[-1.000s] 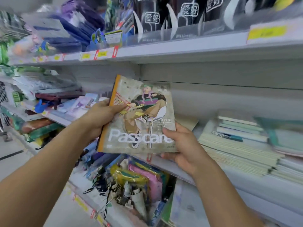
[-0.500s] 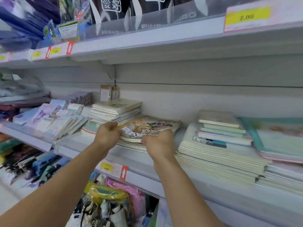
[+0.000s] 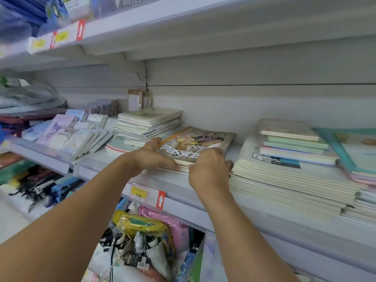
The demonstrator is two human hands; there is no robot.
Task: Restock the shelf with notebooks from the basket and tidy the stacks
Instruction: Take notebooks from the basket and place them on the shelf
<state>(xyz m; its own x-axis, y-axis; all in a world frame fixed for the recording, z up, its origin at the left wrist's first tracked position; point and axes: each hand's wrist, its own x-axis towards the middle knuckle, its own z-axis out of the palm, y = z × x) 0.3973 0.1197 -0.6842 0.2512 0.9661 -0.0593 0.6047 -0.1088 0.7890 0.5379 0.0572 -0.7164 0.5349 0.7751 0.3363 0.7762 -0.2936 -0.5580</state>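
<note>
Fingers (image 3: 157, 141) of the left hand (image 3: 151, 157) lay curled over the near left corner of the illustrated notebook (image 3: 196, 142), thumb along the stack's front edge, while the right hand (image 3: 207, 165) wrapped the near right corner, so both hands held it rather than spread wide. That notebook now lay flat on top of a low stack (image 3: 173, 169) on the middle shelf (image 3: 183, 186), with a taller pile of pale notebooks (image 3: 148, 124) at its ten o'clock and a broad cream stack (image 3: 284, 180) at its three o'clock, just beside the right hand. A second earlier it had been held upright in front of the shelf, cover facing the camera; half a second earlier it was tilted down and only reaching the stack. Since then it had settled level and slid further back toward the wall. This suggested one restock was nearly complete, with only squaring the edges and letting go left. It sat slightly skewed to the stack below, so a small nudge looked needed. A yellow price tag (image 3: 139, 193) hung on the shelf lip at six o'clock below the left hand. No basket showed.
</note>
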